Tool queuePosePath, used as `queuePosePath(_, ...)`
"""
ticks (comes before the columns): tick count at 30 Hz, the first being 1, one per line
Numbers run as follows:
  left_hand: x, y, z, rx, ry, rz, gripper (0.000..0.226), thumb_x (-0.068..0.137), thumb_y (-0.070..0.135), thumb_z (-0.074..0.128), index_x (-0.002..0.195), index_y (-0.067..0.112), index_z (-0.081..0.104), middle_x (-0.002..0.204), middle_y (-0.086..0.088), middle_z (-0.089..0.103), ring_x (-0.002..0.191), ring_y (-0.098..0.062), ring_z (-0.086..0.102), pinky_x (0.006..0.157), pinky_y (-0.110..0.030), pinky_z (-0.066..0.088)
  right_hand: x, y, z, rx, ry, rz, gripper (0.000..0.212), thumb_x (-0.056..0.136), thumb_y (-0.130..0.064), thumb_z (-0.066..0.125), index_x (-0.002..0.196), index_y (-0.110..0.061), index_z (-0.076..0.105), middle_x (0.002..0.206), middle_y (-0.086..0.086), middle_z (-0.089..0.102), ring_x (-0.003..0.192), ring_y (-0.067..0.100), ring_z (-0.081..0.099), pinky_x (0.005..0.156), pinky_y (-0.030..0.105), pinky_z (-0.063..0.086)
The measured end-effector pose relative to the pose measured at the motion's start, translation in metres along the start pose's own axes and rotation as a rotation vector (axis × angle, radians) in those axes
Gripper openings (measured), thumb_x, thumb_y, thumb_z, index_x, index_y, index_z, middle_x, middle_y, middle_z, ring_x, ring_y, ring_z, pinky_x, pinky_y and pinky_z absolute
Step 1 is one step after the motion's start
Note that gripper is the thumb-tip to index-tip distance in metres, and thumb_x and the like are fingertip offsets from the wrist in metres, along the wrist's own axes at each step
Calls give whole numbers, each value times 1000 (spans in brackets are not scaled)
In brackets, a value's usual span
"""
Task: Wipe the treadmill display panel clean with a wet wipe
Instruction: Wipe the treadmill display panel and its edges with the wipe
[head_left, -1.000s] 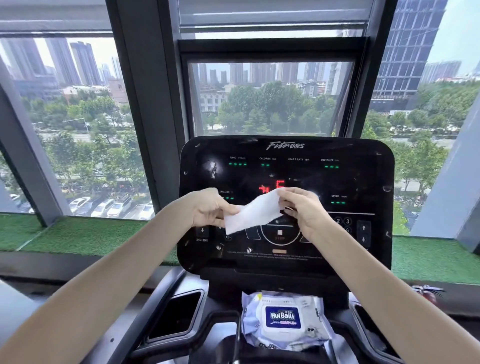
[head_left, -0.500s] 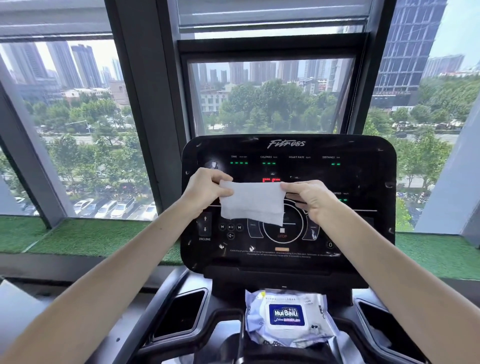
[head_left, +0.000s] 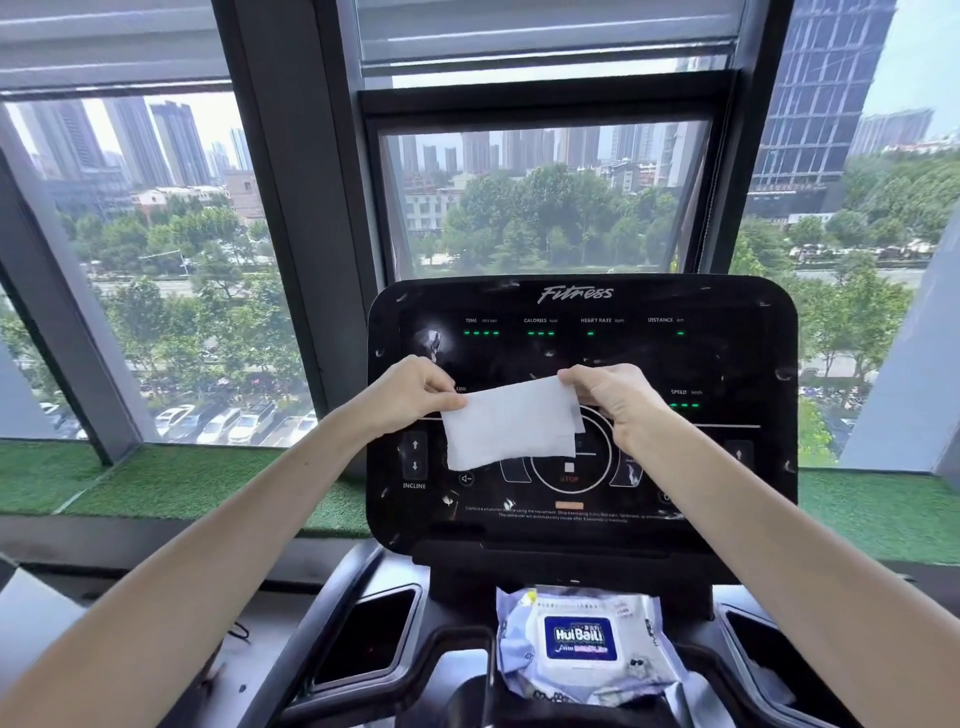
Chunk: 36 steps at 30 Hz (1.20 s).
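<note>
A black treadmill display panel (head_left: 727, 364) stands upright ahead of me, with green readouts, a round STOP dial and pale smudges scattered over it. In front of its middle hangs a white wet wipe (head_left: 506, 428), spread out flat. My left hand (head_left: 410, 395) pinches its upper left corner. My right hand (head_left: 613, 397) pinches its upper right corner, where the wipe is folded double. Whether the wipe touches the panel I cannot tell.
A pack of wet wipes (head_left: 584, 644) with a blue label lies on the console tray below the panel. Dark cup holders (head_left: 371, 636) sit on both sides of it. Behind the panel are window frames (head_left: 291, 234) and a green turf ledge (head_left: 171, 480).
Both hands rose in front of the panel and pulled apart, spreading the bunched wipe out flat. Since half a second ago they hold nearly the same pose.
</note>
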<state>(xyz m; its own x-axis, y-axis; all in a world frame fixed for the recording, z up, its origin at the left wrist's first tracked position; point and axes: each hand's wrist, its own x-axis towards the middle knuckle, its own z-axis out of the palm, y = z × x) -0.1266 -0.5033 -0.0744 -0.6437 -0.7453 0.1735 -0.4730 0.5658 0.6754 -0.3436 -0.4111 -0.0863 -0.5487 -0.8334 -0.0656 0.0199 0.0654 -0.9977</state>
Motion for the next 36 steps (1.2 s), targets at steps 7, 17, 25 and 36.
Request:
queuePosePath(7, 5, -6, -2, -54, 7, 59, 12, 82, 19, 71, 70, 17, 69, 90, 7, 67, 81, -1, 65, 76, -16, 46, 10, 2, 4, -84, 33, -79, 32, 77, -31, 75, 80, 1, 70, 90, 12, 72, 94, 26, 66, 96, 40, 47)
queuePosePath(17, 10, 5, 12, -101, -276, 12, 56, 77, 20, 77, 128, 19, 53, 116, 2, 61, 103, -9, 62, 79, -17, 51, -6, 0, 13, -186, -36, -198, 38, 85, -37, 66, 80, 1, 68, 74, 8, 62, 71, 20, 58, 68, 31, 50)
queuePosePath(25, 21, 25, 41, -630, -369, -26, 12, 79, 17, 71, 87, 9, 68, 85, -4, 67, 77, -16, 62, 75, -27, 51, -10, -8, -15, 397, -227, 50, 44, 91, -49, 49, 97, -7, 59, 79, 10, 63, 61, 21, 62, 56, 30, 54)
queuePosePath(36, 19, 27, 53, -808, -62, -227, 28, 88, 2, 57, 115, 7, 61, 98, -8, 67, 83, -19, 66, 66, -31, 55, -22, 29, -8, 359, -430, 106, 35, 96, -27, 49, 120, -3, 57, 100, 13, 69, 87, 26, 68, 64, 36, 56)
